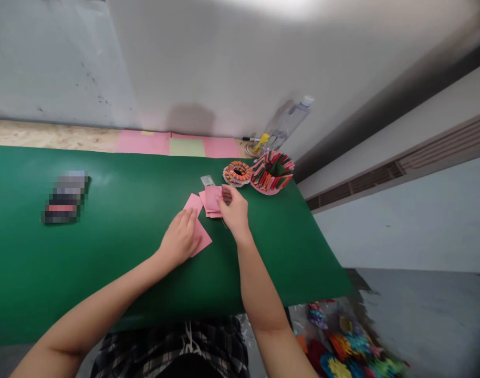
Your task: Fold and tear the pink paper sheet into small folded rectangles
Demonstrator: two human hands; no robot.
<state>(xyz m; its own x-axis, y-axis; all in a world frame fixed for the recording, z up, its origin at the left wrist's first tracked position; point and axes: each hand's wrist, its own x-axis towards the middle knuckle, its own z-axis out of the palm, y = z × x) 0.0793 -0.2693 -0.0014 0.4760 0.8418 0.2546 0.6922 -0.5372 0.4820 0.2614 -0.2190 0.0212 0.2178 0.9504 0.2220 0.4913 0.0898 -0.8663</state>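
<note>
My left hand [179,237] lies flat over pink paper [201,238] on the green table, fingers extended; one pink piece shows beyond the fingertips and another beside the palm. My right hand [232,207] pinches the right edge of a small pink paper square [213,198] between thumb and fingers. That square is over a small stack of pink papers [214,214]. A whitish printed card [207,180] sticks out behind the stack.
Orange-and-white folded paper rings [237,174] and a round bundle of colored paper [272,172] stand behind my right hand. Farther back are a yellow glue stick [261,143] and a clear bottle [289,123]. A blurred phone-like object [66,197] lies left on the green table [117,210].
</note>
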